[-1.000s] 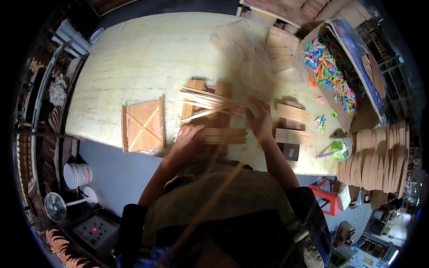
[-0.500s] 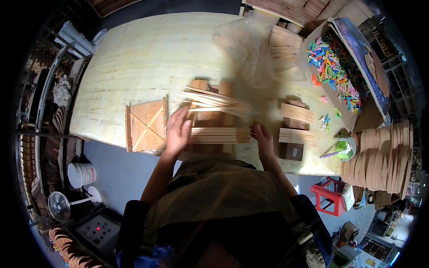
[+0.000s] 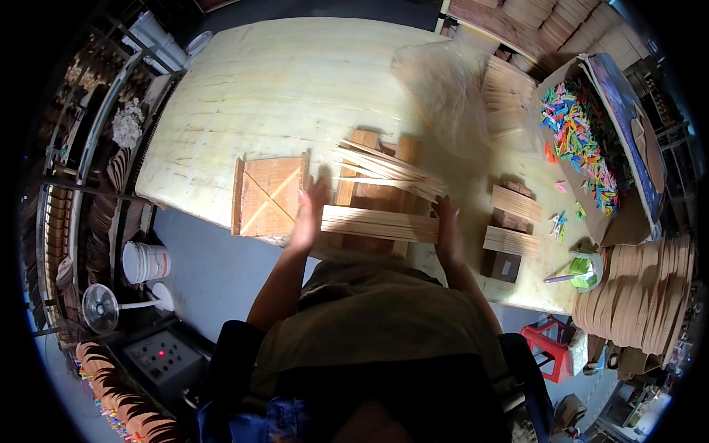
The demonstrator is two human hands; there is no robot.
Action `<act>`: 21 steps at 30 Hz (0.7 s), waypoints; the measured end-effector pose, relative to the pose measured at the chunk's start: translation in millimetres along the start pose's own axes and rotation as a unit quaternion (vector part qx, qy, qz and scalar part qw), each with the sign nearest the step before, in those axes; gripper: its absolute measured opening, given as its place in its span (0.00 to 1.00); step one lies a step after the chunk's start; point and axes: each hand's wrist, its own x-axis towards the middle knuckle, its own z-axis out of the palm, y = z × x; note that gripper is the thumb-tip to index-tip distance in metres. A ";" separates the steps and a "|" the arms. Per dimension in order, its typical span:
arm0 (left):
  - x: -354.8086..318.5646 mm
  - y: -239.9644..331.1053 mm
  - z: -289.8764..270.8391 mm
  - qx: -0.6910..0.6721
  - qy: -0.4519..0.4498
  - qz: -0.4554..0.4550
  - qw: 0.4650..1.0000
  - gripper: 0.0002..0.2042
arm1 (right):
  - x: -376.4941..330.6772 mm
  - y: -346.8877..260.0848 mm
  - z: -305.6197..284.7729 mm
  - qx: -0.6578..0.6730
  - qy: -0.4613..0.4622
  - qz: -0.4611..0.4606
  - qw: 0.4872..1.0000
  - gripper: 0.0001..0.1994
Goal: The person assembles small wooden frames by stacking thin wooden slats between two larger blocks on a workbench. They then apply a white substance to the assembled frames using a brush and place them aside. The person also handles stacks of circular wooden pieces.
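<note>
The grip is unclenched, left hand (image 3: 309,214) and right hand (image 3: 447,230) flanking the ends of the strip bundle (image 3: 379,224) on wooden blocks (image 3: 354,245); uneven pressure could skew it. Its strips look pale, slim and near-parallel; just beyond, loose strips (image 3: 385,167) lie crossed.

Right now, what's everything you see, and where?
Worktable: one, pale yellow, centre
Aligned sticks: several, pale, near side
Loose sticks: several, pale, beyond
Short stick rows: two, pale, near right
Crossed-strip panel: one, brown, left
Plastic bag: one, clear, far right
Cardboard box: one, brown, blue, right
Clothespins: many, multicoloured, mostly inside
Stacked wooden pieces: many, brown, right
Stool: one, red, floor right
Bucket: one, white, floor left
Fan: one, white, lower left
Left hand: one, bare, aligned sticks' left end
Right hand: one, bare, right end
</note>
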 end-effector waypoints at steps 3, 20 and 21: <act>11.6 4.6 -8.9 0.116 0.152 0.061 0.980 0.29 | 10.8 -7.3 -11.5 0.201 0.137 0.106 0.964 0.35; 56.4 36.5 78.8 0.563 -0.145 0.383 0.717 0.12 | 45.5 -34.3 -10.5 0.107 0.010 0.192 0.976 0.12; 54.8 38.0 79.5 0.566 -0.155 0.384 0.713 0.11 | 44.6 -34.7 -11.1 0.115 0.008 0.189 0.975 0.11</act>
